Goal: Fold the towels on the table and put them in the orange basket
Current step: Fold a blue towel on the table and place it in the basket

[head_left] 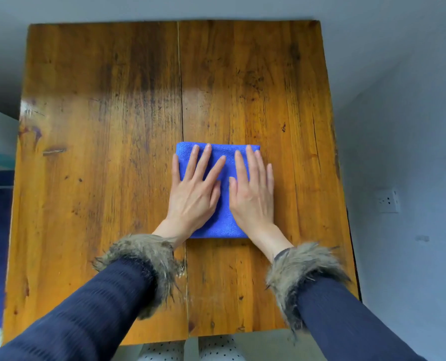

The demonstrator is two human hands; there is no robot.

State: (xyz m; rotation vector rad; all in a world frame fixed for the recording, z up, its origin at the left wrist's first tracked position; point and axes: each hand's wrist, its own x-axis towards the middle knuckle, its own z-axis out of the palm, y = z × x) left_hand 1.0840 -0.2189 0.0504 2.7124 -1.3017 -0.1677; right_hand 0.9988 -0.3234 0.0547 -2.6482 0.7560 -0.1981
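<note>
Head view: both hands [194,194] [252,196] flat on blue towel [223,220], long axis front-to-back.

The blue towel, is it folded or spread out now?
Folded: the blue towel is a compact thick square under both flat hands.

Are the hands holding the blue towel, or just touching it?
Nothing is gripped. The left hand and right hand lie flat, palms down, on top of the folded blue towel, pressing it against the table.

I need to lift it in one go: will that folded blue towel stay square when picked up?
Probably not unaided: the blue towel looks like soft, floppy microfibre, flat only under the left hand and right hand. Likely light. It may slide on the glossy table.
</note>
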